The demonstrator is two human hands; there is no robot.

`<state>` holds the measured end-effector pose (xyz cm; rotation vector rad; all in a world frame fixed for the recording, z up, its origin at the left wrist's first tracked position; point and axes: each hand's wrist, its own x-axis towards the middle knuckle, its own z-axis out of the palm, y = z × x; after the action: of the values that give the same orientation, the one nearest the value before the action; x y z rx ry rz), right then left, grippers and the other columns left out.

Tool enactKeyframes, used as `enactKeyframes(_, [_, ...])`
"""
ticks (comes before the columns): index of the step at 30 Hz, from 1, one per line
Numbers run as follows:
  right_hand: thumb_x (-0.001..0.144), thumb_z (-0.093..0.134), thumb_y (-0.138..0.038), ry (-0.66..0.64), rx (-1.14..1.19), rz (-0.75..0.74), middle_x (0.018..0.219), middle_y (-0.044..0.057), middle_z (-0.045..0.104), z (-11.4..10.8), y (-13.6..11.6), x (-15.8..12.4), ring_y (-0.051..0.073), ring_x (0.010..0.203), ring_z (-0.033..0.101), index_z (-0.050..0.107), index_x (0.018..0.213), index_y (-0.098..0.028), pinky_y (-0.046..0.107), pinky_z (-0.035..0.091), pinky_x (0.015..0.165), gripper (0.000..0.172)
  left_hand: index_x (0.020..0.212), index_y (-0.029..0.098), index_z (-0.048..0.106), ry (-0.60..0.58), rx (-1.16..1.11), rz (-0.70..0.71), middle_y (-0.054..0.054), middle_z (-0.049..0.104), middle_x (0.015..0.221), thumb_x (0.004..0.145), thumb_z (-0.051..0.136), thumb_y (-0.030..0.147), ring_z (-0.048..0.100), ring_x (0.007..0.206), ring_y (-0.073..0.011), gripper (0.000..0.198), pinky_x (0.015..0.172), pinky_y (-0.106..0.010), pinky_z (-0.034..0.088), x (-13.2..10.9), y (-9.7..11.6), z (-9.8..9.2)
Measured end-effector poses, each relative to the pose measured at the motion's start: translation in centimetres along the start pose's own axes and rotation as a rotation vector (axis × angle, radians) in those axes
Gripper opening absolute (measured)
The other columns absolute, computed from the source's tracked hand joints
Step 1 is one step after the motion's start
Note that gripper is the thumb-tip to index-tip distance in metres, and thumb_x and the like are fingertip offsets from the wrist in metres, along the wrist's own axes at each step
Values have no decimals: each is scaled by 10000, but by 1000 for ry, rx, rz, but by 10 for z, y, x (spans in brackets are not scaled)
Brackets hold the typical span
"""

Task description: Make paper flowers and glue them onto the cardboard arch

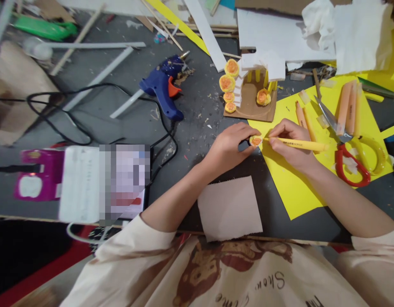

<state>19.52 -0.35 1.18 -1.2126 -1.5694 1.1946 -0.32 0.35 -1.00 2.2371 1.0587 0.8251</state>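
My left hand (230, 145) is closed, pinching a small round yellow-and-orange disc (256, 140) just above the grey table. My right hand (288, 143) grips a yellow marker pen (300, 145) with its tip touching the disc. Both hands sit at the edge of a yellow paper sheet (292, 187). Just beyond them stands a small cardboard model (251, 91) with white foam steps and several similar orange discs stuck on it.
A blue glue gun (163, 87) with a black cord lies to the left. Red-and-yellow scissors (350, 145) and orange marker pens (348, 104) rest on the yellow sheet. A pale paper square (230, 209) lies near me. White foam strips, sticks and a pink box (35, 175) clutter the table.
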Motion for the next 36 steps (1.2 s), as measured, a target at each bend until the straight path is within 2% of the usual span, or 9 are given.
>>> enactKeyframes(8, [757,731,-396,-13,15,11,628,-22,563,0,-1,0,98,567,488,566,656,-197,243,354,510,277,1049,173,646,14,-28,18,-65,718,1022,874,601,200,661,954,-174,183,854,-295,514,-1,0,0])
enactKeyframes(15, [746,744,-445,-9,22,23,620,-21,556,1,-1,0,98,567,482,564,650,-199,247,351,510,319,1045,180,649,4,-11,3,-65,718,1020,888,599,233,658,949,-174,172,850,-297,511,0,0,1])
enactKeyframes(25, [766,717,-379,-9,13,2,632,-28,566,0,-1,0,88,557,474,588,689,-190,232,338,502,241,1032,152,649,38,-20,58,-59,719,983,876,616,174,659,918,-157,161,830,-266,501,0,0,0])
enactKeyframes(36, [738,734,-378,3,22,19,613,-28,554,0,-1,0,91,554,476,570,659,-192,232,348,504,261,1034,160,647,37,-20,58,-57,721,996,871,616,174,662,926,-157,167,833,-269,504,0,-1,0])
